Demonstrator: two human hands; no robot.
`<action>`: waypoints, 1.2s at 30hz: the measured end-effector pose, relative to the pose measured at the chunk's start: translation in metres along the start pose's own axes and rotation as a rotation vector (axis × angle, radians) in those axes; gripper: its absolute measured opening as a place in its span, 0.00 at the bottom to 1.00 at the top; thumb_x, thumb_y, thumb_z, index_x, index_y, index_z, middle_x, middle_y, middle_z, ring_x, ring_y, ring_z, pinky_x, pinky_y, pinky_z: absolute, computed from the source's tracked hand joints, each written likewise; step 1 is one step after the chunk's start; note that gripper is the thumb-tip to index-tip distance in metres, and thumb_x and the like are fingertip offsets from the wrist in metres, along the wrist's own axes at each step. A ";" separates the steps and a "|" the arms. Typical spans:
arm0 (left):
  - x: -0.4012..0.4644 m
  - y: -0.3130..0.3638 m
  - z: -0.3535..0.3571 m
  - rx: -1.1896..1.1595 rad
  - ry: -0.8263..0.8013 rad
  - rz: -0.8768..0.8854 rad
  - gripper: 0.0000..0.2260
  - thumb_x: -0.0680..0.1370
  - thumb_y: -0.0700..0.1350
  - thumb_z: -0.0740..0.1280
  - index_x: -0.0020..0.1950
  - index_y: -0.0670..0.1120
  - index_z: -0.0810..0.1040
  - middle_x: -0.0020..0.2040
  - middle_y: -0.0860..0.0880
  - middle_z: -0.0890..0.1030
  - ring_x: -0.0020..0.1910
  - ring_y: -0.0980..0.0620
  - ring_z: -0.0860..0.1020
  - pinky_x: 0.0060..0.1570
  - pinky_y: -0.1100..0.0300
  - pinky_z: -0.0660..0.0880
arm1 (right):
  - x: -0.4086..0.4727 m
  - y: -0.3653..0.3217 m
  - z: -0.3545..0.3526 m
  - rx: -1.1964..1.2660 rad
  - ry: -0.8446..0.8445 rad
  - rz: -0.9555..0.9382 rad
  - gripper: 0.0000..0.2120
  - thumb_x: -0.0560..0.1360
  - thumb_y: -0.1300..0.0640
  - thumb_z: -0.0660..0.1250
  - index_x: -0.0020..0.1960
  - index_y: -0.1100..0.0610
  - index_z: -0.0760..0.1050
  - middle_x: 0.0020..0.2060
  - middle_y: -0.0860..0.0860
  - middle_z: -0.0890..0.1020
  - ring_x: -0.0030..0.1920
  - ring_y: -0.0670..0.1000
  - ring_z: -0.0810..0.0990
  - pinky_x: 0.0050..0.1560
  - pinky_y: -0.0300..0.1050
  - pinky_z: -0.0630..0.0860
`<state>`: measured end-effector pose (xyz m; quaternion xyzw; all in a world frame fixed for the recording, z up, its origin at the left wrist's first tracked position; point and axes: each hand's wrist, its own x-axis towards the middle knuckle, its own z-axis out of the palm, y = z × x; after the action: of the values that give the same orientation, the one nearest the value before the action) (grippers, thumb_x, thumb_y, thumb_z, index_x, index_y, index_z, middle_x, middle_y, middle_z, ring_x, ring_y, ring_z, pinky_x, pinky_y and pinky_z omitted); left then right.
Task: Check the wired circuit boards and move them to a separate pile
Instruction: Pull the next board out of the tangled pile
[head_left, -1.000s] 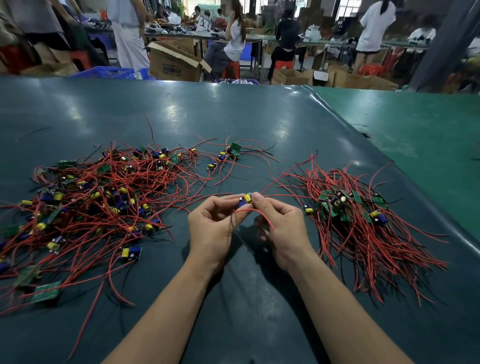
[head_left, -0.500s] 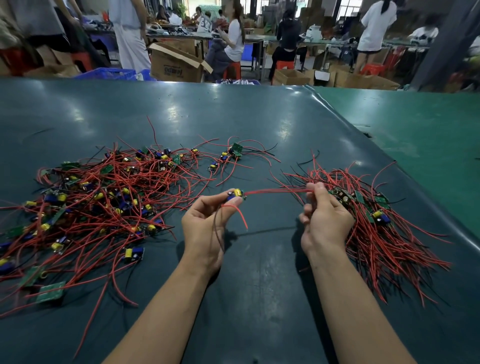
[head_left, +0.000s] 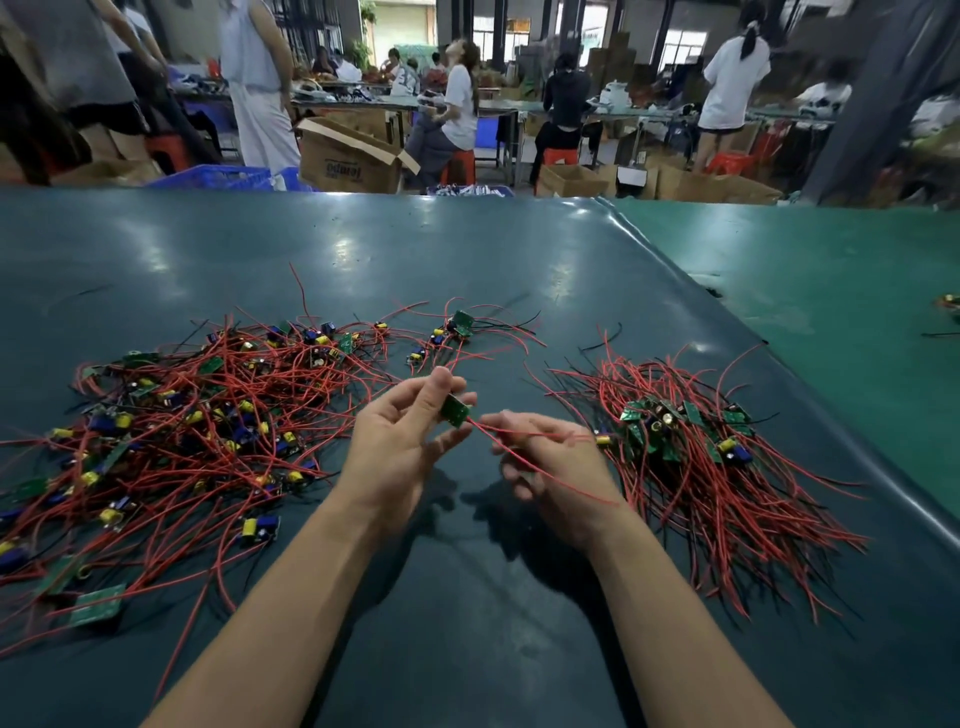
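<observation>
- The step in hand looks like checking: one small green board (head_left: 456, 410) with red wires is held up above the counter (head_left: 467, 249), between the two piles.
- The left hand (head_left: 400, 441) pinches the board between its thumb and fingertips, with the flat green side turned up toward the camera.
- The right hand (head_left: 556, 467) is just beside it. Its fingers are curled, and the red wire (head_left: 524, 460) from the board runs across them. I think it is pinching the wire, but the hand is a bit blurry.
- The big pile (head_left: 197, 415) lies toward the left edge of the counter. It is a loose tangle of boards with blue and yellow parts and lots of red wires. These look like the ones not checked yet.
- The small pile (head_left: 685, 441) lies toward the right edge of the counter. Its wires mostly point the same way, so this is likely where the checked ones go.
- The big pile has many more boards, so I think a lot of the job is left.
- Next, the board needs to go over to the small pile on the right.
- The long wire could snag on other wires, so the board should be lifted well above the counter and laid down with its wires pointing like the rest.
</observation>
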<state>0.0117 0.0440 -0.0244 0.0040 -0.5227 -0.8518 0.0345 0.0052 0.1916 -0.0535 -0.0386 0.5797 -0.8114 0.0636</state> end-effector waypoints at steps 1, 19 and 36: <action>0.000 0.004 0.001 0.035 -0.013 -0.020 0.11 0.71 0.49 0.68 0.46 0.42 0.80 0.39 0.47 0.83 0.39 0.53 0.82 0.36 0.63 0.79 | -0.002 0.000 0.003 -0.043 -0.048 0.028 0.09 0.72 0.53 0.72 0.46 0.58 0.85 0.32 0.52 0.78 0.24 0.45 0.70 0.21 0.34 0.63; 0.006 0.034 -0.009 1.138 -0.330 0.321 0.07 0.75 0.54 0.72 0.43 0.52 0.86 0.29 0.57 0.79 0.25 0.62 0.71 0.30 0.68 0.69 | -0.002 0.000 0.007 0.106 -0.069 -0.022 0.15 0.67 0.45 0.72 0.45 0.55 0.84 0.28 0.47 0.68 0.24 0.44 0.61 0.22 0.34 0.58; 0.003 -0.025 -0.007 0.317 -0.420 -0.321 0.12 0.75 0.44 0.64 0.38 0.43 0.85 0.31 0.46 0.77 0.21 0.55 0.67 0.21 0.67 0.63 | 0.016 -0.004 -0.021 0.112 0.635 -0.231 0.13 0.77 0.58 0.71 0.33 0.56 0.83 0.25 0.49 0.76 0.21 0.42 0.67 0.19 0.35 0.62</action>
<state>0.0074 0.0483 -0.0498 -0.0844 -0.6374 -0.7365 -0.2102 -0.0137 0.2099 -0.0565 0.1543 0.5168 -0.8154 -0.2103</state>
